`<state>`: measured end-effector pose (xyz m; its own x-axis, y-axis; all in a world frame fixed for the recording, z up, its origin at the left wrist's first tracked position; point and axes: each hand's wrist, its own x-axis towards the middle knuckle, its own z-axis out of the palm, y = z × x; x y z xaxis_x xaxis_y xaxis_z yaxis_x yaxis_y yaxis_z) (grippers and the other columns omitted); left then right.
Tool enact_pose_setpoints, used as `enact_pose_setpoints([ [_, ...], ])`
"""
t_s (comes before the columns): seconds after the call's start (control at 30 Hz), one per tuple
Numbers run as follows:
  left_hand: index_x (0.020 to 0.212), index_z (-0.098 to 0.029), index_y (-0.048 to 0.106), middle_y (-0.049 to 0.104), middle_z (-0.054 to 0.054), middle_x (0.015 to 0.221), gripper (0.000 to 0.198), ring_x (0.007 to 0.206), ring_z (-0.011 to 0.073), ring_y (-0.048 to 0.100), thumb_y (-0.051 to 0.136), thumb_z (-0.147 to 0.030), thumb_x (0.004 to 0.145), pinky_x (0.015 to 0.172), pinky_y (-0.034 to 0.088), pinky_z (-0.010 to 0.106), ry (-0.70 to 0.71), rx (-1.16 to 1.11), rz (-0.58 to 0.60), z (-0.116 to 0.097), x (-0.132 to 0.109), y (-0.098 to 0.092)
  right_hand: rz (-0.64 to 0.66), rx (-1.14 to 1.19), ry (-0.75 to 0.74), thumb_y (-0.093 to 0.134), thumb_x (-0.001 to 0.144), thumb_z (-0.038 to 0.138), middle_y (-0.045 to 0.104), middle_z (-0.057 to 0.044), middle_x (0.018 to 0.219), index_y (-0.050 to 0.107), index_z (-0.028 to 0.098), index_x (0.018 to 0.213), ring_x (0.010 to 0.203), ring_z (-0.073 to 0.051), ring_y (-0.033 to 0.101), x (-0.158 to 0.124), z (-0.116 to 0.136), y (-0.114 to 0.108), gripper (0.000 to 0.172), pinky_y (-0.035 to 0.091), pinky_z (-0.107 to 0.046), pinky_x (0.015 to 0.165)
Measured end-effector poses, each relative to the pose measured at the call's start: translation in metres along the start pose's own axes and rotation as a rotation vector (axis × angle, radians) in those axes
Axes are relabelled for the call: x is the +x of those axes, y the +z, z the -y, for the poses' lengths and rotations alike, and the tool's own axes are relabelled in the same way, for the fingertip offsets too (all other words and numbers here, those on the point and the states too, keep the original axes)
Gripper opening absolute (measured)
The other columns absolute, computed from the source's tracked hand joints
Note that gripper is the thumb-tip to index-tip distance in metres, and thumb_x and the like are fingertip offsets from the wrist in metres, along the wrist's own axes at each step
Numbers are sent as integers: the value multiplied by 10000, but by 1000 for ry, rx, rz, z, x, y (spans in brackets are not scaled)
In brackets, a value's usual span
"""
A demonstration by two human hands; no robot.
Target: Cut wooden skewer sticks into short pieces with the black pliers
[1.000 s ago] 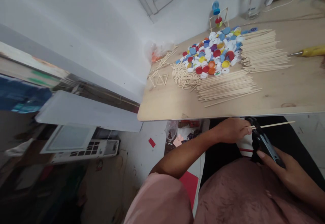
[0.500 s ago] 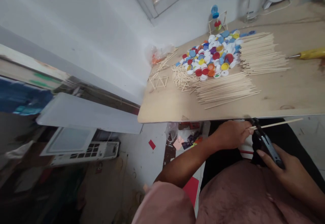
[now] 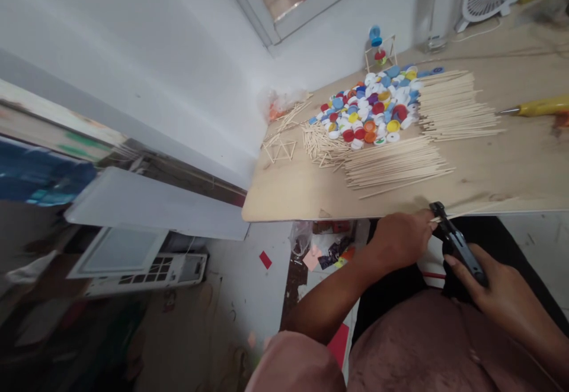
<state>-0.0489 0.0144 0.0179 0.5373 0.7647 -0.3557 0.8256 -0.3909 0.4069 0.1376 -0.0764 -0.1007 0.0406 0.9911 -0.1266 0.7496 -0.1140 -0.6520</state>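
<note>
Close before me: my right hand [image 3: 498, 282], closed round dark plier-like tool [image 3: 462, 251]; my left hand [image 3: 402, 238], fingertips pinched on thin stick [image 3: 460, 214]; stick's long axis sideways across tool's head, left hand nearer; beyond, bench [image 3: 284, 205].

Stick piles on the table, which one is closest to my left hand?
The front long-stick pile, lying between your left hand and the bottle caps. The rear long-stick pile lies farther back; the short-stick pile lies farther left.
</note>
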Motion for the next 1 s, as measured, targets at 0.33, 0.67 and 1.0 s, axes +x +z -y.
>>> enact_pose_setpoints([
  [0.33,1324,-201,566,765,115,1068,388,972,274,743,318,-359,1072,783,559,347,-129,84,-26,-11,-5,-5,100,-42,38,419,868,681,736,-25,589,606,312,907,571,-338,746,13,-2,-3,415,499,-385,497],
  [0.67,1239,-220,584,772,97,978,322,899,264,755,351,-357,1064,707,536,318,-207,102,-85,-13,-4,2,89,-97,45,418,880,658,698,-17,536,600,303,910,539,-339,735,18,2,-2,399,470,-365,469],
  [1.0,1219,-212,581,770,95,947,310,887,259,757,360,-352,1054,689,526,303,-213,101,-117,-10,-3,6,70,-83,46,446,871,664,688,-22,507,626,285,929,508,-352,719,21,6,2,424,454,-370,454],
])
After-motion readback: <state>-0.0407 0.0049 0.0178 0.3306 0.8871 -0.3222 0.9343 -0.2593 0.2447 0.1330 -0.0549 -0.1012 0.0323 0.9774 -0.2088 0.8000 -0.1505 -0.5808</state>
